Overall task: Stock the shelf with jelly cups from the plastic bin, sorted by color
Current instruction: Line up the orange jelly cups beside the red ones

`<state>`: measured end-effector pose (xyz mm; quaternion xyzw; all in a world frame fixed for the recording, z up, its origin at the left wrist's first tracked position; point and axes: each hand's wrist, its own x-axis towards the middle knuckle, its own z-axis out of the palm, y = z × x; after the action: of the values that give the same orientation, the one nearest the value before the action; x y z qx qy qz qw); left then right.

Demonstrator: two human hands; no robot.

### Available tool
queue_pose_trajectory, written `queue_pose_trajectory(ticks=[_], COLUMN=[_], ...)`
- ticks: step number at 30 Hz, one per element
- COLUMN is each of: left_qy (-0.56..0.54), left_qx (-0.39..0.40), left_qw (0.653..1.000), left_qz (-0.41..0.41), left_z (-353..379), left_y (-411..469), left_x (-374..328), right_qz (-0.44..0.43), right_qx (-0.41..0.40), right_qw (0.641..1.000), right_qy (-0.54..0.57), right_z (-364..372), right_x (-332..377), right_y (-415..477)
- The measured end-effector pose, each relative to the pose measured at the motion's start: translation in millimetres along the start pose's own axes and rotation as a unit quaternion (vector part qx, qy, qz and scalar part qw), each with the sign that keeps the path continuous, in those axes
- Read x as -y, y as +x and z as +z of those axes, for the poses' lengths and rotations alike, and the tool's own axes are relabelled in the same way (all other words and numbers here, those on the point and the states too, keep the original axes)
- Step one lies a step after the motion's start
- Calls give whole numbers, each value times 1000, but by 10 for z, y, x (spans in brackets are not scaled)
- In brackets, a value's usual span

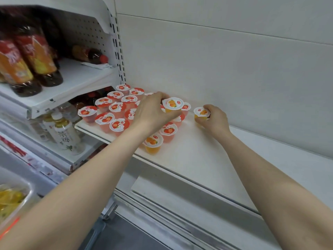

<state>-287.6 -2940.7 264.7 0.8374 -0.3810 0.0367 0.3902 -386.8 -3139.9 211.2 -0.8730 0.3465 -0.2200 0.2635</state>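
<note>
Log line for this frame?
left hand: grips orange cup among pink cups | right hand: grips second orange cup on shelf | third orange cup: shelf front

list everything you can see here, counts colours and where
pink jelly cups: over a dozen, pink, red lids, shelf's left end
orange jelly cups: three, orange, one at shelf front, one in each grip
shelf: one, white, centre
dark bottles: several, orange-red labels, upper left
pale bottles: several, whitish, lower left
plastic bin: one, clear, bottom left
left grip: one, holds orange cup above pink cluster
right grip: one, holds orange cup right of cluster
</note>
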Motion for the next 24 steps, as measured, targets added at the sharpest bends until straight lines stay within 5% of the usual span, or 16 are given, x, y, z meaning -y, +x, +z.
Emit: queue_pose_trajectory(ticks=[12,19,24], left_qy=[53,238,274], left_qx=[27,76,107], left_qw=[995,959,947], left_qz=[80,132,131], left_z=[283,639,746], left_y=[28,62,21], left_x=[-191,-233,-234], right_qz=[-81,-121,-123], right_qx=[42,13,8], right_qw=[993,983,982], right_qy=[-76,-135,-143], right_z=[-314,-566,-610], right_x=[-115,-192,-249], right_y=[-29,-88,-143])
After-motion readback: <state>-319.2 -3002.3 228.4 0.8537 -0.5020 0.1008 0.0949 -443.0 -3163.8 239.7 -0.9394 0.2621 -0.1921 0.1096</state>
